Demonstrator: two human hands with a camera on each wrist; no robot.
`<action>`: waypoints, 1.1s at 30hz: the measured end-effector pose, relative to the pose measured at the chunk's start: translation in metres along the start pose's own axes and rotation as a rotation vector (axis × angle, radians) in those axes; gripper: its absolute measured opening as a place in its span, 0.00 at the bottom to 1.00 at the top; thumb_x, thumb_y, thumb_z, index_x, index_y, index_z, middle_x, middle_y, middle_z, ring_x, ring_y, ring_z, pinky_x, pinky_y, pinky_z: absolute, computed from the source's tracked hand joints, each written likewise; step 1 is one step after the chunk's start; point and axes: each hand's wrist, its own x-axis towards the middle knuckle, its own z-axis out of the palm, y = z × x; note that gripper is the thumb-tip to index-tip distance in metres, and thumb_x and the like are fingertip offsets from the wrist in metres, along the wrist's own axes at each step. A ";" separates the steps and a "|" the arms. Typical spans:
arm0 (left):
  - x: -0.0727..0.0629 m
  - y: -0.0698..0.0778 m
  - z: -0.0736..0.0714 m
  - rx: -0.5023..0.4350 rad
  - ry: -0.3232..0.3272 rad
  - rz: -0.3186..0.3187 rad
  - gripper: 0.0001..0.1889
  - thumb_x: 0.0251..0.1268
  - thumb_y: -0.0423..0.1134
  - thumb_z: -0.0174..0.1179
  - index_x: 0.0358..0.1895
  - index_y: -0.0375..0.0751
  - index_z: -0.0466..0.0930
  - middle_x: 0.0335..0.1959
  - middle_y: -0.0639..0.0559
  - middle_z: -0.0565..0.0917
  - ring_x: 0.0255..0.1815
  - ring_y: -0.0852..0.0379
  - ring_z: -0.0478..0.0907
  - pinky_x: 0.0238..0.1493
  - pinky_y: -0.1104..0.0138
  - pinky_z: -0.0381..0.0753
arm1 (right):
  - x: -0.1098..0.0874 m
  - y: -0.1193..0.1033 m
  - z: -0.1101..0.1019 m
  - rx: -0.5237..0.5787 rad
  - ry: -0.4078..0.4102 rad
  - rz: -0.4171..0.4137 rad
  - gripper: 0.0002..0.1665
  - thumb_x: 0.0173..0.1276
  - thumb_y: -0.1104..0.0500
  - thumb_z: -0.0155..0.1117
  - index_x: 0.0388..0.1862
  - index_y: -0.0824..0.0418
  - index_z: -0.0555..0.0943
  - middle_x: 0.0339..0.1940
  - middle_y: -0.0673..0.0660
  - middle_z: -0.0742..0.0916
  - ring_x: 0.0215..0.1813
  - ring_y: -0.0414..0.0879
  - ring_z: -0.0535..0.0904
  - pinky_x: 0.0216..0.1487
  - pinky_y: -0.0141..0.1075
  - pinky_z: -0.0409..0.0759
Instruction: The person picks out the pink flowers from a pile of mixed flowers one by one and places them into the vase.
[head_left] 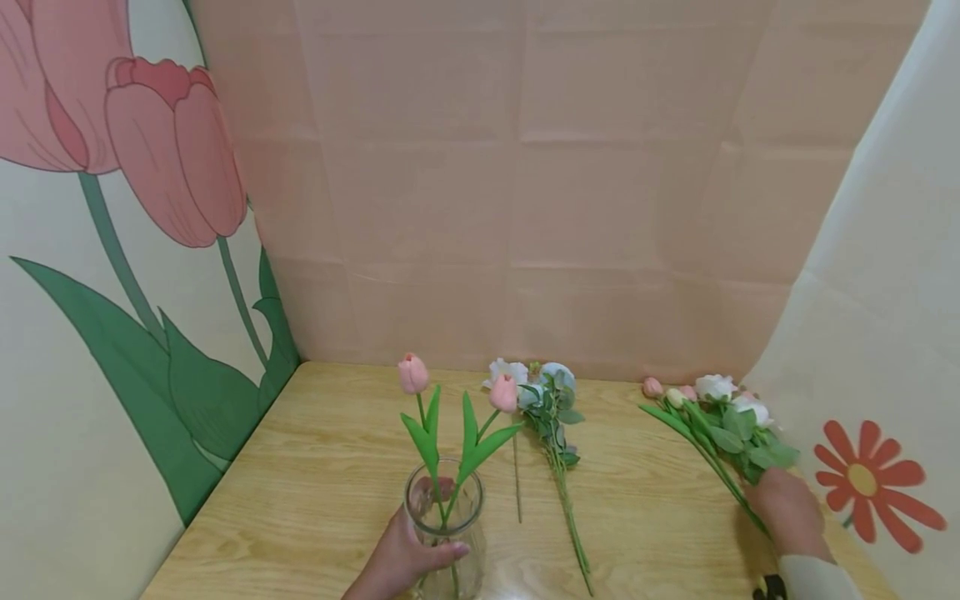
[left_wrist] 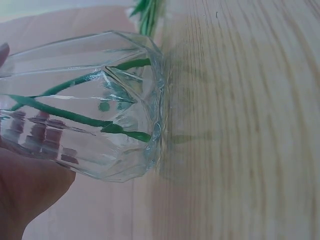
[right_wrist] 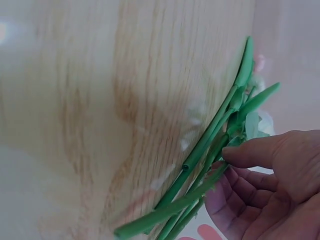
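Observation:
My left hand grips a clear glass vase at the front of the table, fingers curled round its side. Two pink tulips with green leaves stand in it, leaning apart. Through the glass in the left wrist view, their stems cross and reach down near the base. At the right, my right hand is at a pile of artificial flowers, with white blooms, pink tulips and leaves. The right wrist view shows thumb and fingers pinching a thick green flower stem above other stems.
A bunch of pale blue flowers lies right of the vase, stems toward the front. Beside it a white flower is partly hidden behind a tulip. Hanging cloths border the wooden table at the back and both sides.

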 end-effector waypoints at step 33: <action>-0.001 -0.004 0.001 -0.033 -0.018 0.041 0.38 0.54 0.38 0.76 0.68 0.46 0.66 0.68 0.39 0.72 0.67 0.34 0.70 0.62 0.42 0.75 | -0.002 -0.010 -0.013 0.047 0.070 0.061 0.13 0.59 0.60 0.64 0.30 0.71 0.79 0.31 0.72 0.81 0.34 0.61 0.79 0.26 0.47 0.79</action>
